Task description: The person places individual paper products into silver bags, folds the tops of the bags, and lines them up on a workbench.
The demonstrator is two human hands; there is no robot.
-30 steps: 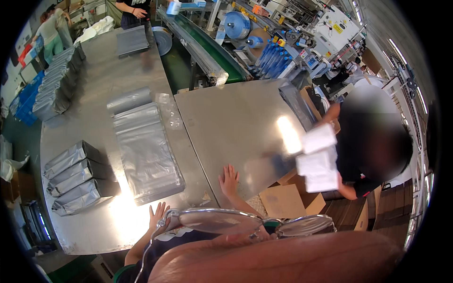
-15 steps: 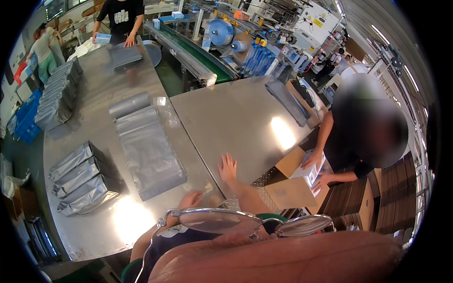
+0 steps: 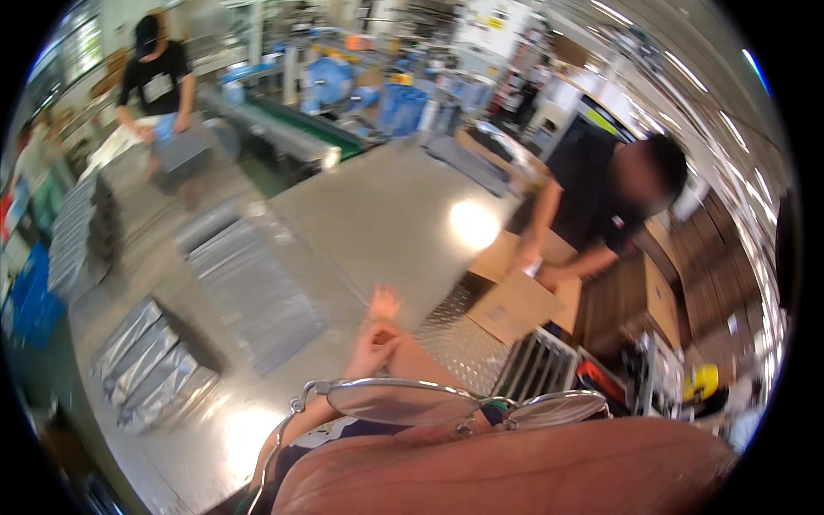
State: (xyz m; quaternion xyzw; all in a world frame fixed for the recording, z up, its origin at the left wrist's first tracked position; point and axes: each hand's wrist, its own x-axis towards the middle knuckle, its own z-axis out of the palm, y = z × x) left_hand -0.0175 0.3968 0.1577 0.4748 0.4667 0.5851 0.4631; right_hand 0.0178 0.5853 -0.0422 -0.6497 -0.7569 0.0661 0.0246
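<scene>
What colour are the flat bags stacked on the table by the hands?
Silver-grey, shiny foil look. The bags show best in the head view, on the metal table.

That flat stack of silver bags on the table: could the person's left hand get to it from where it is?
Probably yes. The left hand is empty above the table edge, and the silver bags lie just to its left with only bare metal between.

A factory hall is shown, its middle taken up by long steel tables (image 3: 378, 215) on which bright light is reflected. A green conveyor belt (image 3: 296, 137) is seen beyond the far edge, and ribbed ceiling panels (image 3: 687, 77) are lit at the upper right.
</scene>
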